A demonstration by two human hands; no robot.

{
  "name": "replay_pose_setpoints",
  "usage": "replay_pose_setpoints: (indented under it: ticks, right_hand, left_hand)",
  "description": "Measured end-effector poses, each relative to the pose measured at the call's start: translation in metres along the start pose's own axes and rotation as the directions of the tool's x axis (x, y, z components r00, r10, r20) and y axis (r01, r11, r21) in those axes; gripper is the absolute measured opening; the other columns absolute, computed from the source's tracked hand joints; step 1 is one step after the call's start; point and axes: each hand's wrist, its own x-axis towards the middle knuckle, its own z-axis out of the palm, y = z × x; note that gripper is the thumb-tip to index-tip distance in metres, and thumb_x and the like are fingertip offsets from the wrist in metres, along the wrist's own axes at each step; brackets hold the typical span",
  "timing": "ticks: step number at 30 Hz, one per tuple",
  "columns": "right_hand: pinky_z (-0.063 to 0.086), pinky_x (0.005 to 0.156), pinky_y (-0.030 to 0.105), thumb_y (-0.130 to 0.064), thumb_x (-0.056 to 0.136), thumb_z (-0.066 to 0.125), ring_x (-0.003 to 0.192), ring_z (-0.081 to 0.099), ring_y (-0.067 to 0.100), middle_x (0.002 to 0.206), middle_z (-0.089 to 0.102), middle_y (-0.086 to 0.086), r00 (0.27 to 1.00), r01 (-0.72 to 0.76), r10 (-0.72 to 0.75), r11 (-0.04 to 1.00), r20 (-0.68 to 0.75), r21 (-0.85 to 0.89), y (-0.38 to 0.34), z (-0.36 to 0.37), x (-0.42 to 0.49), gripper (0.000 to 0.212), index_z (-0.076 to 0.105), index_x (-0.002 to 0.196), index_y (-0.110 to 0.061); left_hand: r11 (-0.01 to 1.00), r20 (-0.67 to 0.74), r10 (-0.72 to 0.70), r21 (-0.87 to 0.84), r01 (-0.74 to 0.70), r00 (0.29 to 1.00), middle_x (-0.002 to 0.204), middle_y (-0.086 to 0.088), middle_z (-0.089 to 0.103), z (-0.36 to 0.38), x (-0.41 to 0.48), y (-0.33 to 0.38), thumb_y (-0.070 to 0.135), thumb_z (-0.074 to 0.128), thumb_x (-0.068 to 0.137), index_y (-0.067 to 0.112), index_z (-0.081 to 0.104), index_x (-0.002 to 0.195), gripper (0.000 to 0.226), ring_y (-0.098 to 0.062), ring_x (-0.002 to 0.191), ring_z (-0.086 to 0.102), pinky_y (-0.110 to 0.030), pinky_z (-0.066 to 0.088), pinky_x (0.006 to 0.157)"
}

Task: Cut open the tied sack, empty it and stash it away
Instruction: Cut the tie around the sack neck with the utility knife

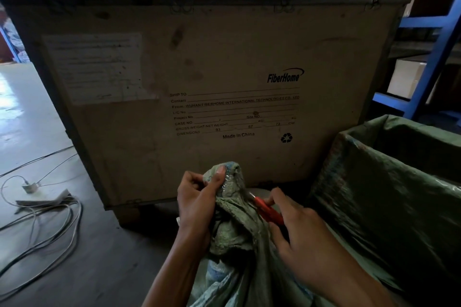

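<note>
Green sack (232,237), squeezed at its top by my left hand (197,204), needed slow snips from the red cutter (268,209) my right hand (296,232) held, away from my thumb.

The left hand (197,203) grips the bunched neck of a green woven sack (234,234), thumb pressed near its top. The right hand (296,229) holds a red-handled cutting tool (268,210) against the neck. Behind stands a FiberHome crate (212,70); cables (52,222) lie on the floor (30,117).
</note>
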Motion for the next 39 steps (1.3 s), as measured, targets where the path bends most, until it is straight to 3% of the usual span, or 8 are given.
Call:
replay_pose_setpoints:
  ticks: [3,8,14,23,31,35,37,39]
  right_hand:
    - [0.05,0.071,0.024,-0.028,0.097,0.052,0.085,0.062,0.006,0.097,0.064,-0.013,0.995,-0.011,0.016,0.998,0.094,-0.057,0.002,0.002,-0.005,0.026,0.04,0.113,-0.044]
    - [0.047,0.062,0.027,-0.032,0.094,0.056,0.069,0.058,0.008,0.084,0.061,-0.008,0.994,-0.069,0.073,0.996,0.077,-0.05,0.009,-0.018,-0.004,0.013,0.048,0.103,-0.038]
    - [0.046,0.049,0.017,-0.044,0.087,0.066,0.06,0.061,0.005,0.071,0.063,0.0,0.974,-0.081,0.125,0.972,-0.191,0.222,0.012,-0.041,-0.007,0.013,0.062,0.091,-0.033]
    - [0.056,0.092,0.034,-0.06,0.054,0.082,0.097,0.069,0.0,0.1,0.073,-0.011,0.96,-0.028,0.167,0.856,-0.225,0.517,0.014,-0.03,0.006,0.064,0.066,0.108,-0.031]
    - [0.053,0.09,0.021,-0.024,0.073,0.084,0.099,0.067,-0.006,0.104,0.074,-0.017,0.986,-0.01,0.09,0.869,-0.138,0.494,0.025,-0.043,0.006,0.039,0.068,0.107,-0.033]
    - [0.054,0.097,0.032,-0.017,0.077,0.082,0.102,0.069,-0.001,0.105,0.075,-0.011,0.988,-0.013,0.082,0.889,-0.131,0.457,0.032,-0.047,0.009,0.034,0.07,0.106,-0.03]
    - [0.055,0.097,0.038,-0.018,0.079,0.08,0.1,0.069,0.002,0.103,0.075,-0.011,0.989,-0.01,0.072,0.906,-0.131,0.423,0.034,-0.046,0.009,0.03,0.071,0.104,-0.032]
    - [0.056,0.093,0.041,-0.022,0.08,0.079,0.097,0.07,0.003,0.099,0.075,-0.012,0.989,-0.003,0.058,0.923,-0.133,0.384,0.035,-0.044,0.009,0.027,0.071,0.103,-0.034]
  left_hand:
    - [0.994,-0.028,-0.066,-0.085,0.064,0.997,0.091,-0.021,0.068,-0.005,0.005,0.005,0.03,0.079,0.087,0.009,0.054,0.095,0.033,-0.031,0.082,0.069,-0.047,0.061,0.082]
    - [0.984,-0.011,-0.123,-0.133,0.121,0.992,0.084,-0.013,0.072,-0.006,0.006,0.012,0.03,0.076,0.09,0.008,0.06,0.107,0.033,-0.021,0.07,0.071,-0.03,0.063,0.06]
    - [0.979,0.151,-0.163,-0.101,0.179,0.975,0.074,-0.007,0.077,-0.007,0.005,0.017,0.032,0.071,0.092,0.003,0.066,0.104,0.031,-0.016,0.065,0.075,-0.027,0.061,0.056]
    - [0.982,0.454,-0.109,-0.087,0.166,0.884,0.112,-0.033,0.065,0.016,-0.02,0.02,0.033,0.065,0.085,-0.016,0.054,0.126,0.065,-0.036,0.1,0.063,-0.039,0.058,0.081]
    - [0.98,0.601,-0.118,0.198,-0.004,0.791,0.056,0.013,0.071,0.003,-0.009,0.032,0.02,0.051,0.102,0.006,0.064,0.085,0.026,0.012,0.05,0.065,-0.003,0.048,0.048]
    - [0.943,0.696,-0.148,0.314,-0.113,0.702,0.101,-0.011,0.079,-0.007,-0.006,0.03,0.053,0.081,0.077,0.001,0.062,0.114,0.068,-0.015,0.083,0.075,-0.021,0.06,0.068]
    - [0.897,0.769,-0.179,0.384,-0.22,0.613,0.111,-0.014,0.076,-0.018,-0.005,0.027,0.028,0.094,0.068,0.009,0.054,0.122,0.07,-0.025,0.095,0.076,-0.035,0.063,0.078]
    - [0.79,0.753,-0.131,0.473,-0.391,0.645,0.116,-0.008,0.075,-0.024,0.001,0.025,0.016,0.096,0.065,0.018,0.055,0.121,0.07,-0.019,0.105,0.074,-0.042,0.062,0.092]
